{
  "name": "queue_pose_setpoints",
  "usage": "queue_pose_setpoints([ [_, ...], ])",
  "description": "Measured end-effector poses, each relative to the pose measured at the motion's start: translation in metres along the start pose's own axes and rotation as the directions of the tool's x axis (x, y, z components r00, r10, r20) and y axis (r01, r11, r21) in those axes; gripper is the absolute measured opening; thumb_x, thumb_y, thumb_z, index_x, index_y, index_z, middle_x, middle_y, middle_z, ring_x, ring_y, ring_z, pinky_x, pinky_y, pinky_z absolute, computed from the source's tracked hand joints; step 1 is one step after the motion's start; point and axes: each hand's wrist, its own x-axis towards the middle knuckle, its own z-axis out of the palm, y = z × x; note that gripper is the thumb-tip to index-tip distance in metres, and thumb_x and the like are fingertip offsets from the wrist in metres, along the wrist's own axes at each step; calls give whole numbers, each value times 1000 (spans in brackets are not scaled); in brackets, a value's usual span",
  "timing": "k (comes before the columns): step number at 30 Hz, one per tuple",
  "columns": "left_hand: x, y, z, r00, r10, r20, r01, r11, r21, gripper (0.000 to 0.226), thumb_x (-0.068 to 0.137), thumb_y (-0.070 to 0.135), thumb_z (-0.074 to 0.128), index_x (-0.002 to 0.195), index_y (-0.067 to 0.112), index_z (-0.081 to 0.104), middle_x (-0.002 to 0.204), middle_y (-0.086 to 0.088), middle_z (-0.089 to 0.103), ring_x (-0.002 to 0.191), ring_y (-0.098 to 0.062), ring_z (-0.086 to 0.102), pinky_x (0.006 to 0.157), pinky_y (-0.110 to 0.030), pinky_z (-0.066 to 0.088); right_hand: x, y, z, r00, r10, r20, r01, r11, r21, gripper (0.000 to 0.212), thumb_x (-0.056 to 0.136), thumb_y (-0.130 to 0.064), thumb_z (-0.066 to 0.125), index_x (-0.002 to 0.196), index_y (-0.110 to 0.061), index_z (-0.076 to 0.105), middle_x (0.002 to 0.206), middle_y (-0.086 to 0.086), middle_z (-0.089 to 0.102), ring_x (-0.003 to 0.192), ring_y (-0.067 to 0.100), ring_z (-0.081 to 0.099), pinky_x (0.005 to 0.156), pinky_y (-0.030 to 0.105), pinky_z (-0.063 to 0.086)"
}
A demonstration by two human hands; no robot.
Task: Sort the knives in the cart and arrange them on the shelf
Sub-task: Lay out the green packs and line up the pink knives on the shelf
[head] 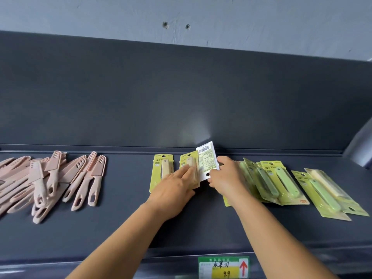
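On the dark shelf lie two beige-handled knives in yellow-green card packs. My left hand rests flat on the right-hand one, fingers spread. My right hand grips a third pack tilted up with its white barcode back showing, beside the pack under my left hand. Several green-handled packs overlap to the right. A heap of loose pink knives with sheaths fills the left of the shelf.
The shelf's dark back panel rises right behind the packs. A green and yellow price tag with a red arrow sits on the shelf's front edge. A grey wall is above.
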Motion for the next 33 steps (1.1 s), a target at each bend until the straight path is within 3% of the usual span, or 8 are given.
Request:
queue_pose_setpoints([
  [5, 0, 6, 0, 998, -40, -51, 36, 996, -76, 54, 103, 32, 36, 152, 21, 16, 159, 8, 14, 136, -18, 36, 96, -24, 37, -2, 0, 7, 999, -45, 28, 46, 996, -72, 32, 77, -7, 45, 100, -25, 57, 90, 2, 68, 80, 31, 66, 74, 47, 57],
  [11, -5, 2, -2, 996, -44, -75, 46, 998, 35, 51, 104, 27, 30, 152, 22, 12, 158, 6, 16, 136, -18, 35, 96, -22, 32, 1, 1, 5, 996, -76, -40, 62, 961, -271, 35, 85, -6, 46, 117, -19, 55, 110, 5, 64, 91, 31, 60, 67, 32, 47],
  [16, -4, 1, 0, 998, -38, -57, 45, 992, 118, 49, 103, 30, 34, 149, 22, 20, 152, 6, 25, 134, -19, 35, 98, -27, 32, 3, -3, -20, 980, -153, -130, 91, 915, -392, 39, 87, -10, 43, 124, -18, 52, 119, 10, 54, 105, 33, 53, 75, 35, 44],
  [21, 1, 2, -2, 998, -54, -36, 55, 998, 32, 46, 97, 37, 44, 138, 19, 37, 139, 4, 39, 122, -24, 46, 99, -27, 32, -6, -13, -33, 970, -214, -114, 153, 905, -396, 41, 91, -10, 41, 130, -18, 51, 124, 11, 49, 106, 34, 52, 75, 34, 39],
  [24, 9, 8, -9, 995, -11, -104, 7, 999, -40, 76, 94, 34, 54, 152, 26, 7, 159, 8, 8, 136, -19, 33, 111, -25, 19, -4, -15, -40, 971, -220, -96, 195, 957, -214, 35, 84, -8, 44, 114, -13, 62, 101, 9, 61, 87, 29, 55, 68, 31, 38],
  [27, 23, 17, -15, 962, 60, -268, -85, 993, -84, 66, 93, 17, 53, 150, 26, 22, 158, 7, 19, 143, -13, 22, 110, -24, 22, -6, -23, -51, 989, -140, -47, 145, 981, 132, 23, 83, -4, 45, 95, 0, 64, 71, 6, 60, 57, 20, 47, 56, 29, 39],
  [30, 31, 22, -21, 871, 46, -489, -128, 982, -135, 33, 93, 24, 46, 120, 22, 64, 121, 6, 64, 106, -20, 62, 81, -25, 46, -11, -34, -65, 995, -66, 74, 28, 902, 430, 20, 92, -5, 50, 99, -6, 68, 72, 7, 61, 52, 15, 49, 48, 23, 41],
  [33, 33, 29, -32, 780, -33, -624, -137, 966, -221, 32, 94, 36, 42, 101, 22, 70, 81, 14, 67, 74, -8, 58, 59, -19, 41, -12, -41, -74, 992, -82, 99, -4, 748, 663, 32, 99, -32, 48, 97, -8, 68, 78, 4, 65, 61, 13, 56, 52, 22, 46],
])
